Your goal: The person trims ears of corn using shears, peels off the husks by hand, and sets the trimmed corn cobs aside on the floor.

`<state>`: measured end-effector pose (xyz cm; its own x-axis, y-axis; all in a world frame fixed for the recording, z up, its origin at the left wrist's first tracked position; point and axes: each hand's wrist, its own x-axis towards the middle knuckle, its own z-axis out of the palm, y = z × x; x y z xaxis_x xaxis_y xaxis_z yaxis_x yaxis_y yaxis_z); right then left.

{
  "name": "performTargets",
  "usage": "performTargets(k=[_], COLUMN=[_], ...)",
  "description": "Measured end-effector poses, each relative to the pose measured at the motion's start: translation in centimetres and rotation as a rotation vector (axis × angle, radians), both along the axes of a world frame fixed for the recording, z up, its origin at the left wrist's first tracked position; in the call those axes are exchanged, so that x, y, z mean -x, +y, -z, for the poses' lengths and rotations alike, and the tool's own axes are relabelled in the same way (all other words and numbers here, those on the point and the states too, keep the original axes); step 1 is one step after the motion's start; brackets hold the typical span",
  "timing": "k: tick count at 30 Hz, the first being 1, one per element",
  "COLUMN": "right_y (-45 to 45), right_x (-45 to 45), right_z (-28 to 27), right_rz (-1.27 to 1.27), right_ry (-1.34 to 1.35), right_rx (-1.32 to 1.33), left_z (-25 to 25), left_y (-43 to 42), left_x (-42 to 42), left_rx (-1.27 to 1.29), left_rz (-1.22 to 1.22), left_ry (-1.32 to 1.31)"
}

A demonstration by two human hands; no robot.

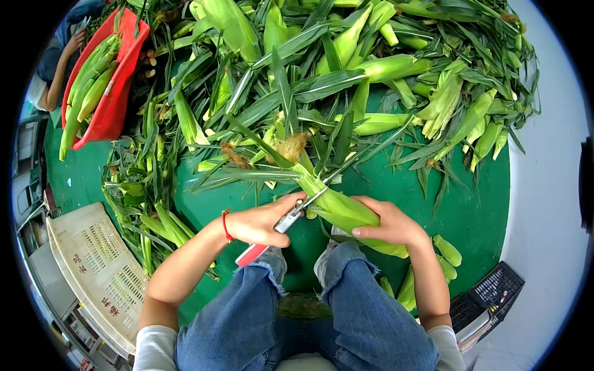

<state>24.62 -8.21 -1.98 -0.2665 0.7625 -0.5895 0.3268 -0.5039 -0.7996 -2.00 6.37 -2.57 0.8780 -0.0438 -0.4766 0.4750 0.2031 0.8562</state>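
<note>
My left hand (pixel 266 219), with a red string at the wrist, is wrapped round a cutting tool (pixel 286 224) with a grey metal body and a red handle end. The tool's metal blades lie against the leafy top of a green corn ear (pixel 340 211). Around the husk's lower part, my right hand (pixel 390 221) is closed, its thumb on top. Long leaves and brown silk (pixel 292 147) stick out beyond the blades. My palms are hidden.
A large heap of unhusked corn (pixel 297 68) covers the far side of the green floor (pixel 458 204). A red basket (pixel 120 102) holds corn at the upper left, near another person's arm (pixel 59 80). Trimmed ears (pixel 447 250) lie at right, a black crate (pixel 498 285) beyond, a white crate (pixel 102 263) at left.
</note>
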Motion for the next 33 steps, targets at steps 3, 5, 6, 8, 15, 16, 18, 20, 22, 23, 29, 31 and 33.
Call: performTargets(k=[3, 5, 6, 8, 15, 16, 18, 20, 22, 23, 29, 31, 33], right_y=[0.2, 0.5, 0.4, 0.5, 0.4, 0.6, 1.1, 1.5, 0.0, -0.6, -0.3, -0.4, -0.2], right_x=[0.1, 0.0, -0.1, -0.4, -0.4, -0.4, -0.4, -0.3, 0.0, 0.1, 3.0, 3.9, 4.7], right_z=[-0.1, -0.3, -0.5, -0.6, -0.5, -0.8, -1.5, -2.2, -1.5, -1.2, -1.0, 0.2, 0.4], right_rz=[-0.009, -0.028, -0.043, -0.080, -0.070, -0.072, -0.078, -0.090, 0.038, 0.108, 0.302, 0.272, 0.255], right_ry=[0.004, 0.005, 0.002, -0.004, 0.009, 0.004, -0.052, -0.152, -0.275, -0.338, -0.254, -0.284, -0.304], right_rx=[0.018, 0.019, 0.017, 0.012, -0.021, -0.021, -0.019, -0.014, -0.147, -0.218, -0.314, -0.441, -0.508], left_z=[1.3, 1.6, 1.6, 1.1, 1.9, 1.3, -0.3, 0.0, 1.8, 2.7, 0.3, -1.9, -2.8], left_y=[-1.0, -1.8, -1.9, -1.6, -2.0, -2.0, -2.0, -2.0, -1.5, -1.1, -1.4, -2.0, -2.1], left_x=[0.2, 0.5, 0.4, 0.7, 0.6, 0.3, -0.3, -0.1, 0.9, 1.7, -0.4, -2.3, -3.1], left_rx=[-0.346, -0.355, -0.360, -0.119, -0.401, -0.350, -0.248, -0.484, -0.627, -0.594, -0.118, 0.008, 0.072], left_rz=[0.018, -0.008, -0.019, -0.033, -0.094, -0.091, -0.086, -0.159, -0.237, -0.355, -0.743, -0.858, -0.884], left_ry=[-0.127, -0.108, -0.101, -0.021, -0.182, -0.081, 0.123, 0.131, 0.223, 0.292, 0.119, 0.010, -0.041])
